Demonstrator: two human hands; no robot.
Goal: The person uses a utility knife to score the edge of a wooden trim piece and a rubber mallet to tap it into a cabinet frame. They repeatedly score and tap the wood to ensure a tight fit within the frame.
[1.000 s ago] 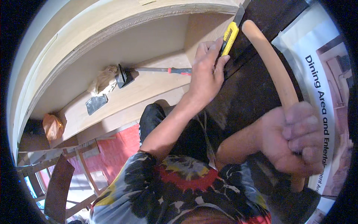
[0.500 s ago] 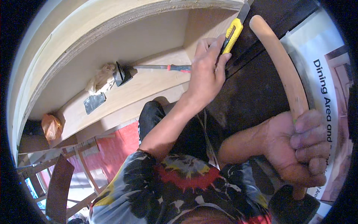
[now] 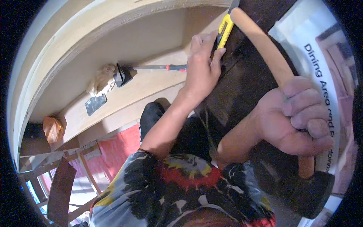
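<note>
A yellow snap-off utility knife [image 3: 225, 33] is held by my left hand [image 3: 202, 64], thumb and fingers closed around its body. Its blade points away from me, close to the end of the curved plywood edge [image 3: 162, 12]. My right hand [image 3: 297, 117] is wrapped around the wooden handle of a mallet [image 3: 269, 45]. The black mallet head [image 3: 312, 193] sits at the lower right, below my fist. The handle's free end overlaps the front of the knife in view; whether they touch, I cannot tell.
Inside the curved wooden cabinet lie a file with a red and black handle [image 3: 176, 68], a dark flat scrap [image 3: 96, 104], a crumpled pale bundle [image 3: 101, 81] and an orange plastic bag [image 3: 53, 129]. A printed sheet [image 3: 321, 56] lies at right, beside a dark panel [image 3: 234, 81].
My right hand has risen and moved slightly left with the mallet, bringing the handle's end to the knife's front. The knife appears a little farther left and up in view.
</note>
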